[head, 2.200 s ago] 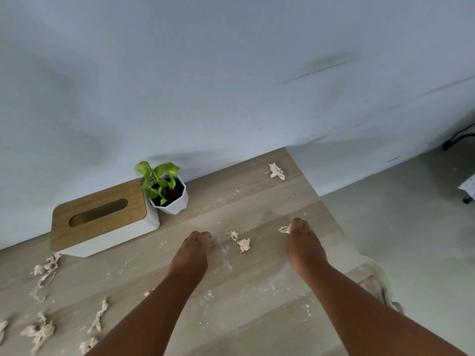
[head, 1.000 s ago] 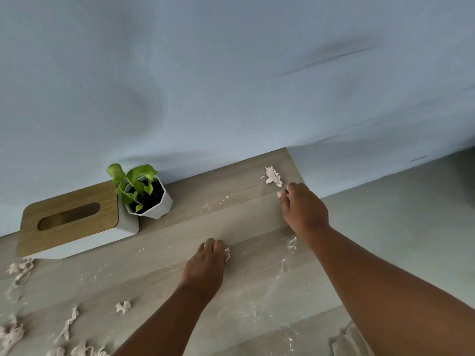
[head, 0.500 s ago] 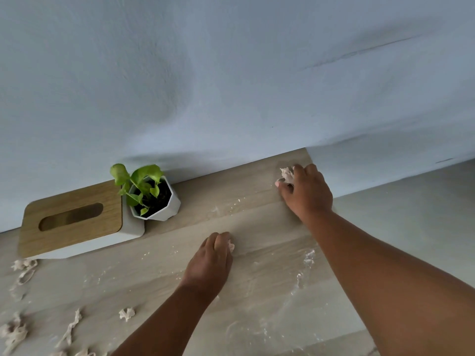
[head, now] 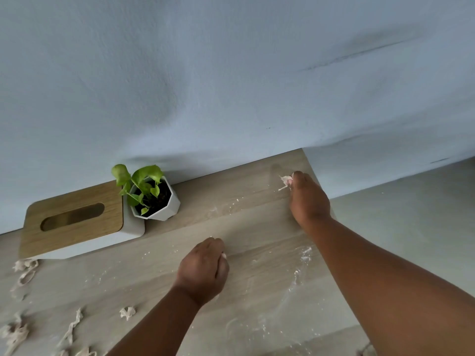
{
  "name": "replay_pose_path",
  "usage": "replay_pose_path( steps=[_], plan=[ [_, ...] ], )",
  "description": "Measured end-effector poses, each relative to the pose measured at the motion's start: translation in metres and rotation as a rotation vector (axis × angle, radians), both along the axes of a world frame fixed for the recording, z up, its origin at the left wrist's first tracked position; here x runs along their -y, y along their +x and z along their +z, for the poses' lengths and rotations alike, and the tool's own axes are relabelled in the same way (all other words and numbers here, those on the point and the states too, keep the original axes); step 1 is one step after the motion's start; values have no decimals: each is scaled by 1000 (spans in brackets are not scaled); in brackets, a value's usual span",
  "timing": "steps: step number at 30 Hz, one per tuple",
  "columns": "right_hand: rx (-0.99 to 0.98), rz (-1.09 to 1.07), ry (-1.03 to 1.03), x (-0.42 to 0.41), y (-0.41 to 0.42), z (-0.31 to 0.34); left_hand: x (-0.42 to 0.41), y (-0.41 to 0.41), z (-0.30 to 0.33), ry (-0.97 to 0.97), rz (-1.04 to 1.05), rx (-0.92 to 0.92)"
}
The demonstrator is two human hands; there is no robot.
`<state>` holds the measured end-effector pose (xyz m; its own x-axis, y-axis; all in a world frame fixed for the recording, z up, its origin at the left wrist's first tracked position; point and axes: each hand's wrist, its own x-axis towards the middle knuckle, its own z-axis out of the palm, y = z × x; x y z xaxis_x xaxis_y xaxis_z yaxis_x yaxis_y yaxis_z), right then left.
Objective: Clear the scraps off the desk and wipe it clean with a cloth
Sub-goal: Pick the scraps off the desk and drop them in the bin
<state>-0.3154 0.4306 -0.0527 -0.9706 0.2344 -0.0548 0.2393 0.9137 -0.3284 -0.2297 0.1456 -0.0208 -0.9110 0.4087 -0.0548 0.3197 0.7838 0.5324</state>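
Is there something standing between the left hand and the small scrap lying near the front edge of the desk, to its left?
Nothing visible does. Only bare desk lies between the left hand and that scrap; the plant pot stands farther back.

Right hand [head: 308, 199] reached to far corner, pinching scrap [head: 285, 180], left hand [head: 203, 268] apparently closed over crumbs

I count two hands over one worktop [head: 246, 227]: the left hand [head: 203, 271] and the right hand [head: 308, 199]. One tissue box [head: 77, 222], one potted plant [head: 151, 196]. Loose scraps: one at the right fingertips [head: 285, 181], one small piece [head: 127, 312] mid-worktop, roughly five more at the left edge [head: 23, 273], partly cropped.
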Motion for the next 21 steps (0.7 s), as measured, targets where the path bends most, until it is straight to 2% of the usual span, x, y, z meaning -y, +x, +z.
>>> replay_pose_path(
  steps=[7,16,21],
  plan=[
    [-15,20,-181,-1,26,11,10,5,11,18,160,53],
    [-147,6,-212,14,59,33,22,18,29,2,299,74],
    [-122,-19,-230,22,81,44,26,28,35,43,308,75]
  ],
)
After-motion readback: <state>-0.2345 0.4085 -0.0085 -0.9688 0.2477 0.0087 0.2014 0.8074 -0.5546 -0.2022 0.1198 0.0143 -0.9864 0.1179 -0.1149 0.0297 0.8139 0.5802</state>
